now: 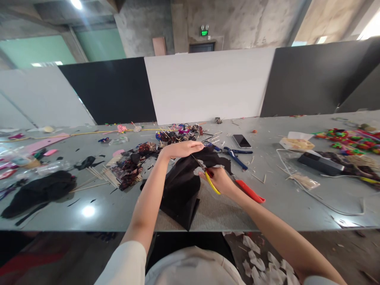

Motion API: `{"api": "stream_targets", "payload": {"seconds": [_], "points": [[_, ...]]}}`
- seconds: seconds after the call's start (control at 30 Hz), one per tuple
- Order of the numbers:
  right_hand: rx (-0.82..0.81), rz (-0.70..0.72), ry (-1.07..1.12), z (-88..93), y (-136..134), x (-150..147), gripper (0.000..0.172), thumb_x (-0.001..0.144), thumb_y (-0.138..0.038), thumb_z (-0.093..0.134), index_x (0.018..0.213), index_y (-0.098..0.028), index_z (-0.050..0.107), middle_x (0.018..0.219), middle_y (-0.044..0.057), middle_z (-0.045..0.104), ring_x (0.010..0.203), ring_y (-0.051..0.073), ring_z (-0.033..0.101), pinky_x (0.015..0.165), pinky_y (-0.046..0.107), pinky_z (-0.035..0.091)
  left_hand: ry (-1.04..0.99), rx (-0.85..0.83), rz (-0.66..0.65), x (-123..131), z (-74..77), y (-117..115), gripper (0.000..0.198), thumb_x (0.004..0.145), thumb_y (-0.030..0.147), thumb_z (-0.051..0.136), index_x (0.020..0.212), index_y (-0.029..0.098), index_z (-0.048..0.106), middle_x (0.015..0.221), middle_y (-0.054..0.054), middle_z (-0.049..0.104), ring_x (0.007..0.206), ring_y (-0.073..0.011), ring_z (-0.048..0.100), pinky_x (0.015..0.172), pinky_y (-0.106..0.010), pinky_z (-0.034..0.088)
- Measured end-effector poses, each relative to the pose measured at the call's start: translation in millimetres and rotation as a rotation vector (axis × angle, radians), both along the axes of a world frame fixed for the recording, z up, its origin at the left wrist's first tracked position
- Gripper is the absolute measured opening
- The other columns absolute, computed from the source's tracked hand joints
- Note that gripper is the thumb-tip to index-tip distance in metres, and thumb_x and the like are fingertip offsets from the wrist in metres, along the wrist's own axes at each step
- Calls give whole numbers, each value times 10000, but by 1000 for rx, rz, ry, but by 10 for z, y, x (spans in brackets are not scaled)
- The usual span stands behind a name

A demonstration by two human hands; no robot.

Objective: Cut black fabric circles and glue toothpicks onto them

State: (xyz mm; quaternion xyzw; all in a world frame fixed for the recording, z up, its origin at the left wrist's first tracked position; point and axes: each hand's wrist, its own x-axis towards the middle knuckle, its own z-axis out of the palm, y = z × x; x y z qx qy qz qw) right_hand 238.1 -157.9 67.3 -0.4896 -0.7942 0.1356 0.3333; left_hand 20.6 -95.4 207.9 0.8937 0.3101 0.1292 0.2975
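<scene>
My left hand rests palm down, fingers stretched out together, on the top of a piece of black cloth that lies on the grey table. My right hand is closed round the yellow handles of a pair of scissors. The scissor blades point up and left into the cloth's upper edge, just below my left hand. The cloth hangs down towards the table's near edge in a folded point.
Blue pliers, a red-handled tool and a phone lie right of my hands. Wooden sticks, black fabric and small colourful ornaments lie left and behind. White cable and colourful beads sit at right.
</scene>
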Motion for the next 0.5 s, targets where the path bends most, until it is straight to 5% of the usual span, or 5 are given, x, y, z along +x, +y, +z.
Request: {"api": "stream_targets", "payload": {"seconds": [0.5], "points": [[7,16,23,-23,22,4,590,938,-641,534,574,-181,467,552,-19,408,584,108,268,549,277,243,-18,-4,-18,-63,-9,43,564,1051,620,331,1330,209,598,1446,-72,622,1346,-239,540,1152,-315,357]]}}
